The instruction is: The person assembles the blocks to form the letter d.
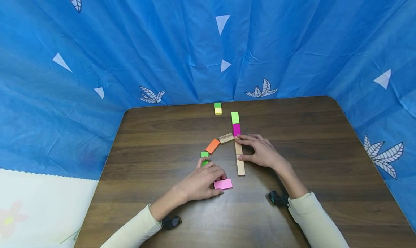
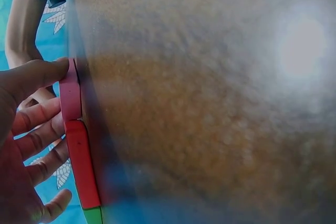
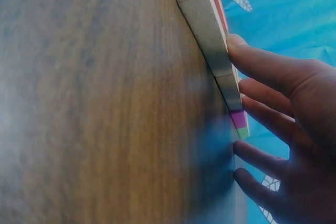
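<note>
Pinching a pink painted oblong block (image 1: 223,184) in a narrowed left grip (image 1: 201,181), apparently to steady it, while touching, ungrasped, bare-wood oblong blocks (image 1: 240,167) beside a spread right grip (image 1: 264,152), perhaps for alignment.

Head view: from above, facing forward and down over the desk (image 1: 308,132) towards the curtain (image 1: 276,31); farthest off. Left wrist view: low, close to the left grip (image 1: 203,180), desk at picture right. Right wrist view: close to the right grip (image 1: 262,152), desk at picture left. Head and left wrist share the pink block (image 1: 223,184); head and right wrist, the magenta block (image 1: 236,129).
</note>
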The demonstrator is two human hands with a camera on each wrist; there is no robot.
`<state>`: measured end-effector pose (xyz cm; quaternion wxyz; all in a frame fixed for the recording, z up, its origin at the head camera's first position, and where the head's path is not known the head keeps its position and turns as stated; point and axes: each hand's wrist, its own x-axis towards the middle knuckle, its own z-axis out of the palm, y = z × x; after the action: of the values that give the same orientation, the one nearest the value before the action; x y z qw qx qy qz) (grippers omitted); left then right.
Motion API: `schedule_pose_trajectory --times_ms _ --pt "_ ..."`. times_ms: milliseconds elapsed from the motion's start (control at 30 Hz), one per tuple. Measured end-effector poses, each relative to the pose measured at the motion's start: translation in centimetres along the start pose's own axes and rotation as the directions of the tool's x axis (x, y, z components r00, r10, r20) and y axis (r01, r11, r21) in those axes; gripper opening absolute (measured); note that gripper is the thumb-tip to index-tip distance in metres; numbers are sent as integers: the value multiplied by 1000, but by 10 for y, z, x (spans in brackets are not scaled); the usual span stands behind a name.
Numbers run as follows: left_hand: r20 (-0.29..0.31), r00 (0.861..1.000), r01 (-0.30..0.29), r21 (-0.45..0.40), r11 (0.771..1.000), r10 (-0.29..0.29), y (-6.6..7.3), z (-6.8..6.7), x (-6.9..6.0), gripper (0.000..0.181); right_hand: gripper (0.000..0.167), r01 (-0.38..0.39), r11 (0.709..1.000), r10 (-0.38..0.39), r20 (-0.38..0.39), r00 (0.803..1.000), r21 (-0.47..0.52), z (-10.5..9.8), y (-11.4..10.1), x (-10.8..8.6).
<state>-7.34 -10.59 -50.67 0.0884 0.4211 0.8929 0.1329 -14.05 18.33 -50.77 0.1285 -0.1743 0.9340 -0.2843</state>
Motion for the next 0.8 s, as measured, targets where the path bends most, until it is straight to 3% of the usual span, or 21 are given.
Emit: schedule_pose_trajectory --times_ms 667,800 --pt "-5 1000 -18 47 999 19 0 0 1 33 76 2 1000 -2 2 1000 8 -1 1 1" --pt "-7 1000 -7 17 1000 7 -1 -4 2 39 76 -2 1000 2 7 1000 6 0 1 0"
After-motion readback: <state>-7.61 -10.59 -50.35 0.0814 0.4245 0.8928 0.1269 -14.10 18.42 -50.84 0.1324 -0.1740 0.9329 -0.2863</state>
